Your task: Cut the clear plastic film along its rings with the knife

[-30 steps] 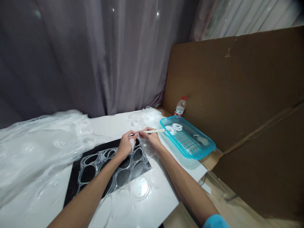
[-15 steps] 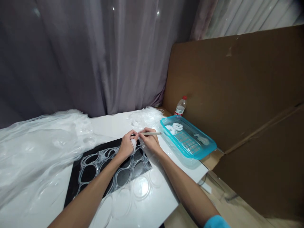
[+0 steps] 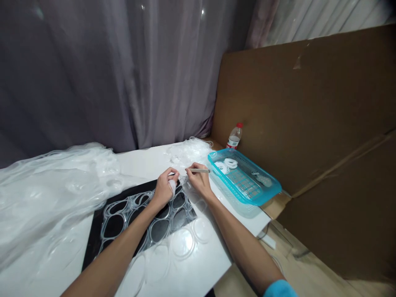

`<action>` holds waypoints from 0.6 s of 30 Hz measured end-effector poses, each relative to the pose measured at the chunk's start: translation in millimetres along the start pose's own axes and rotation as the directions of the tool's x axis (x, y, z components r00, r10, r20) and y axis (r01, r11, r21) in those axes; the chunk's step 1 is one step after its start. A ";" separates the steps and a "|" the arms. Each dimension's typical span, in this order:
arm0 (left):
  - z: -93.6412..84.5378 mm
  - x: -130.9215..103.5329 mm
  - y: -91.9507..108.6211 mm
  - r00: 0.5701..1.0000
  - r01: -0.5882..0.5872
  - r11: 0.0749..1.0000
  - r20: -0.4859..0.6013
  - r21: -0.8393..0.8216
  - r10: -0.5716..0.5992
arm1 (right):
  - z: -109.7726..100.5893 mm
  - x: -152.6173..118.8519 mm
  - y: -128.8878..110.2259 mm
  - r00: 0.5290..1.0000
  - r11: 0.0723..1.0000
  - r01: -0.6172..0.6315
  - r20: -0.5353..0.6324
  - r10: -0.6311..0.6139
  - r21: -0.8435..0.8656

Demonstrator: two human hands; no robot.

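Note:
My left hand point(image 3: 165, 185) is closed above the far edge of the black mat, its fingers curled round a whitish translucent piece point(image 3: 172, 187) whose kind I cannot make out. Close by on the right, my right hand point(image 3: 199, 180) pinches a slim pale stick-like tool point(image 3: 200, 170) that points rightward over the fingers; its working tip is too small to tell. Beneath my left forearm, the black mat point(image 3: 89, 243) carries a clear plastic sheet point(image 3: 159, 230) with oval cut-outs and thin rims. Clear ring-shaped pieces point(image 3: 183, 243) lie on the white tabletop nearer me.
A turquoise basket point(image 3: 266, 197) with white rings point(image 3: 230, 163) inside stands right of my hands. Behind it is a red-capped bottle point(image 3: 235, 137) against a cardboard panel point(image 3: 303, 115). Clear plastic scraps point(image 3: 55, 194) heap at left, more scraps point(image 3: 188, 150) at the back. A curtain point(image 3: 117, 74) hangs behind.
My right hand has moved slightly away from my left, opening a small gap between the fingertips. My left hand stays nearly in place. The view has shifted a little.

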State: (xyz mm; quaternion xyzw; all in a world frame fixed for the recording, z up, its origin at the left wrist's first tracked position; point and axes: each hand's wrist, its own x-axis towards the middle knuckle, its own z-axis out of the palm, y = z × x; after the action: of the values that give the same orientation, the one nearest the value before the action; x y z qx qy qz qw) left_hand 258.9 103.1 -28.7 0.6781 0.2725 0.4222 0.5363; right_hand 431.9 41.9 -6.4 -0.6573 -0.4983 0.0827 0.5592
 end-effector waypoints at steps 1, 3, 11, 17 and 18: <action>-0.3 -0.2 0.5 1.000 -0.005 1.000 -0.016 0.007 0.005 | -1.2 0.9 -0.5 1.000 1.000 -0.001 -0.009 0.001 0.003; -1.2 -0.1 0.5 0.999 -0.010 1.000 -0.053 0.017 0.011 | -2.9 2.3 -2.6 1.000 0.998 -0.027 0.007 0.026 0.048; -5.2 3.5 -6.4 0.986 0.016 1.000 -0.167 0.001 -0.015 | -10.3 2.8 -18.1 0.947 0.872 -0.197 0.318 0.051 0.448; -5.2 3.7 -7.1 0.981 0.028 0.999 -0.190 -0.028 -0.033 | -12.1 3.1 -17.9 0.942 0.870 -0.200 0.332 0.044 0.451; -5.3 3.7 -6.9 0.981 0.030 0.999 -0.193 -0.033 -0.036 | -10.8 2.9 -16.0 0.939 0.879 -0.205 0.340 0.052 0.431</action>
State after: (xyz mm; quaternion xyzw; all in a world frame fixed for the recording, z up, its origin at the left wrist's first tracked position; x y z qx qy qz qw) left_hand 256.7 110.7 -33.9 0.6211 0.3281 0.4813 0.5243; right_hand 431.5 35.0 11.9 -0.5160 -0.5026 0.3407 0.6042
